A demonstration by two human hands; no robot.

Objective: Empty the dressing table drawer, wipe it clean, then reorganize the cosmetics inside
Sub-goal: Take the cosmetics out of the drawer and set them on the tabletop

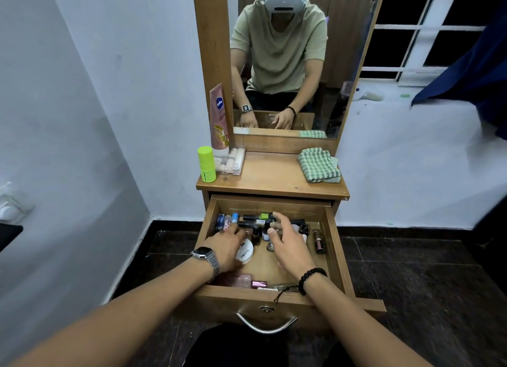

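Right hand (288, 246): fingers spread and lightly bent over the small bottles (258, 222) at the back of the drawer (333, 243), touching or just above them; no pinch seen, likely sorting out what to lift first. Left hand (226, 247): fingers curled down among items at the drawer's back left, beside the white round compact (245, 252); whether they pinch anything cannot be told. Drawer pulled out and full, so emptying looks barely begun. On the tabletop above the drawer: checked cloth (318, 165) at right, presumably waiting for the wipe; green bottle (206, 163), pink tube (218, 116) and clear box (233, 160) at left.
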